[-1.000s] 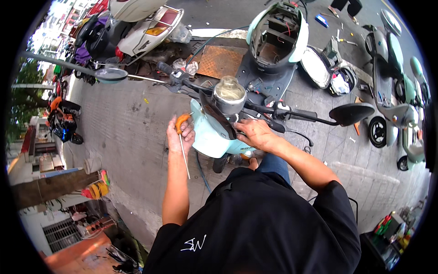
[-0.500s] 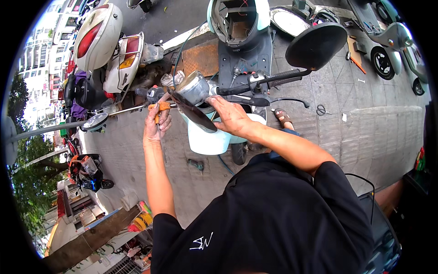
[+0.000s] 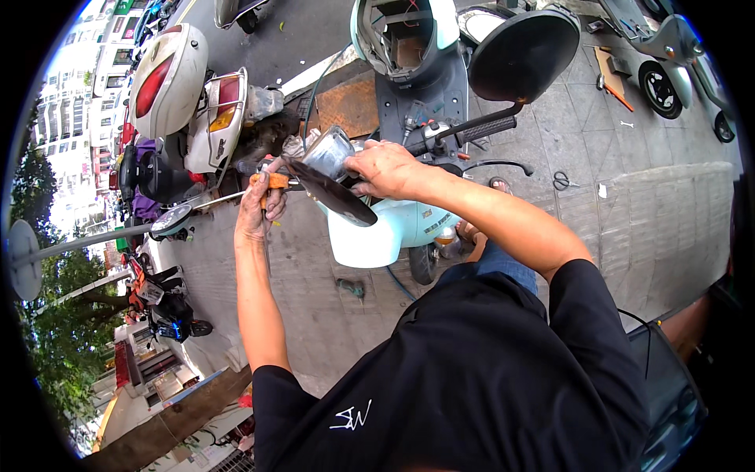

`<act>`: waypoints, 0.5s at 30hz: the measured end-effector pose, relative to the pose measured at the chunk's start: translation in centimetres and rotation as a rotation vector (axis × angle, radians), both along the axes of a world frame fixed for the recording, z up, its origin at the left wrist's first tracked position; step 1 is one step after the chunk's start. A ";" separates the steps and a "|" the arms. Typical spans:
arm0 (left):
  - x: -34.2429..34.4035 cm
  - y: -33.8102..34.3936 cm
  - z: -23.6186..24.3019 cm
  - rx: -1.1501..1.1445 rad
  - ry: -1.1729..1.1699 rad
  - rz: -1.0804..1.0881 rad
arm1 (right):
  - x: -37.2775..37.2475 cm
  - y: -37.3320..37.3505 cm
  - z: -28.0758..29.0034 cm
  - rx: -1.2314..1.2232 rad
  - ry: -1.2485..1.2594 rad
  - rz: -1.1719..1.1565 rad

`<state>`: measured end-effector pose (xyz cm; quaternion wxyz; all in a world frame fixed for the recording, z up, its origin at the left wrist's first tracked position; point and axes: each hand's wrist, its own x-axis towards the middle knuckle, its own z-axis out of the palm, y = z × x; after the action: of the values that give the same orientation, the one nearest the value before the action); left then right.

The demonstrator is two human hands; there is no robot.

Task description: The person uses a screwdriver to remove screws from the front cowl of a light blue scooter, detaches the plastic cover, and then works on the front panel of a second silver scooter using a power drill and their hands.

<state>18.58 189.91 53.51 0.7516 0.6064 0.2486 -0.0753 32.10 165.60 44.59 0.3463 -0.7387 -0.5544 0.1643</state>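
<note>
My left hand (image 3: 255,206) is closed on an orange-handled screwdriver (image 3: 277,181), its long shaft partly hidden along my wrist. It is at the left edge of a dark curved panel (image 3: 334,197) on the scooter handlebar. My right hand (image 3: 387,167) has bent fingers gripping the silver instrument housing (image 3: 329,148) just behind that panel; the fingertips are partly hidden. Below both sits the pale mint front cowl (image 3: 366,240). A black round mirror (image 3: 523,55) stands above the right handlebar grip (image 3: 491,130).
Behind is the opened scooter body (image 3: 405,39) and a rusty plate (image 3: 346,106). A white scooter (image 3: 200,141) stands left, a pale one (image 3: 668,47) right. A drill (image 3: 350,289), scissors (image 3: 561,181) and an orange-handled tool (image 3: 617,97) lie on the pavement (image 3: 645,220).
The view has shifted. My left hand has risen with the screwdriver toward the top of the dark panel. My right hand has moved up onto the housing, which now tilts differently.
</note>
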 end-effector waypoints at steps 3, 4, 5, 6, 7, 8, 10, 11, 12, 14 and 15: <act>-0.4 -1.2 -0.9 -0.002 0.000 -0.086 | 1.0 0.6 -1.2 0.130 0.298 -0.389; -1.0 -1.3 -0.9 0.020 0.010 -0.076 | 1.2 0.8 -0.6 0.140 0.347 -0.456; -1.2 -1.7 -1.0 -0.012 0.004 -0.064 | 1.2 1.5 -0.3 0.142 0.365 -0.415; -1.7 -1.4 -1.4 -0.021 0.010 -0.066 | 1.1 2.6 0.1 0.144 0.383 -0.373; -2.1 -1.1 -1.8 -0.032 0.011 -0.064 | 1.2 3.6 0.5 0.144 0.395 -0.328; -1.8 -1.3 -1.8 0.003 0.036 -0.064 | 1.7 4.6 0.5 0.067 0.389 -0.237; -1.6 -1.8 -1.7 0.072 0.076 -0.052 | 3.2 6.1 0.8 -0.090 0.368 -0.040; -1.8 -1.8 -2.0 0.098 0.081 -0.054 | 3.5 6.4 0.9 -0.132 0.358 -0.018; -2.0 -1.7 -2.4 0.125 0.086 -0.056 | 3.7 6.7 1.0 -0.175 0.347 0.003; -2.5 -1.6 -3.2 0.117 0.071 -0.037 | 3.7 6.8 2.1 -0.243 0.349 0.007; -2.9 -1.6 -3.3 0.110 0.059 -0.016 | 3.6 6.8 2.1 -0.238 0.344 -0.015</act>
<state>15.70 188.35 50.22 0.7089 0.6461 0.2696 -0.0852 35.67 172.40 46.72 0.3473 -0.7397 -0.4582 0.3497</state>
